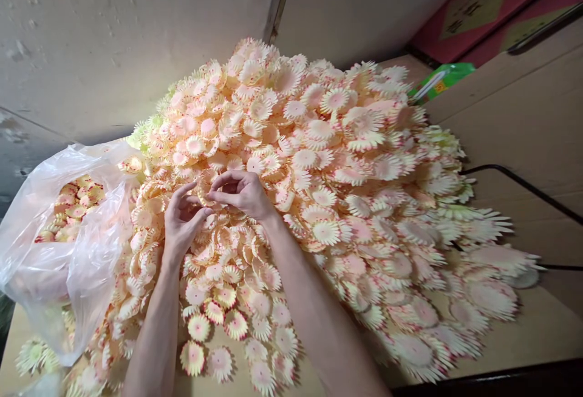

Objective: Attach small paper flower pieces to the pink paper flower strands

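Note:
A huge heap of pale pink and cream flower petal pieces [305, 160], with fringed edges tipped in red, covers the table in front of me. My left hand [182, 221] is over the left middle of the heap, its thumb and fingers curled around the edge of one petal piece [203, 189]. From the right, my right hand [246, 193] meets it with thumb and forefinger pinched at the same piece. The piece blends into those behind it, so its outline is hard to make out. Looser petal pieces [220, 365] lie between my forearms.
An opened clear plastic bag [91, 275] with more red-edged pieces stands at the left. Behind the heap rises a pale wall [136, 33]. At the right are a cardboard panel [523, 124], a black bent rod [523, 184], a green packet [449, 78] and red boxes [483, 14].

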